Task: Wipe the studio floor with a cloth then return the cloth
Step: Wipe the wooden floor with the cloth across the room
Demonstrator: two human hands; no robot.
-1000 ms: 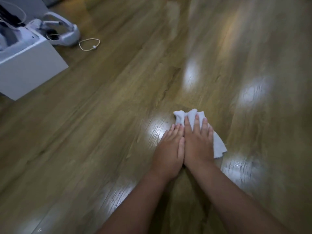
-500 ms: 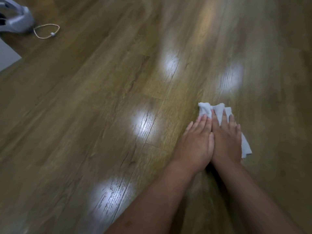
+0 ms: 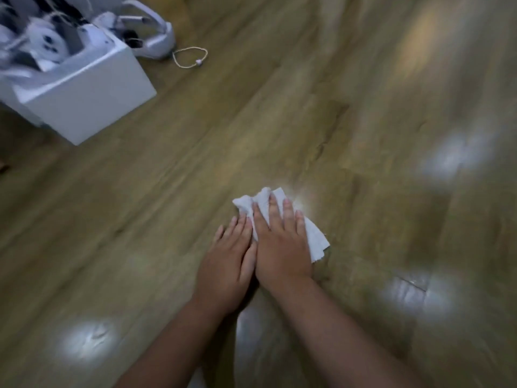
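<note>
A crumpled white cloth (image 3: pixel 316 236) lies on the glossy wooden floor (image 3: pixel 363 121) near the middle of the head view. My right hand (image 3: pixel 279 247) presses flat on the cloth with straight fingers and covers most of it. Beside it, thumb against thumb, my left hand (image 3: pixel 228 259) lies flat with its fingertips at the cloth's left edge. Bunched cloth sticks out beyond the fingertips and to the right of my right hand.
A white open box (image 3: pixel 84 102) with white and dark items inside stands at the upper left. Behind it lies a white headset-like device (image 3: pixel 154 40), and a small looped cord (image 3: pixel 190 57) rests on the floor next to it.
Both hands slid the cloth to the right half a second ago and have now come back left toward the white box. The view has swung with them; the box is back in sight.
</note>
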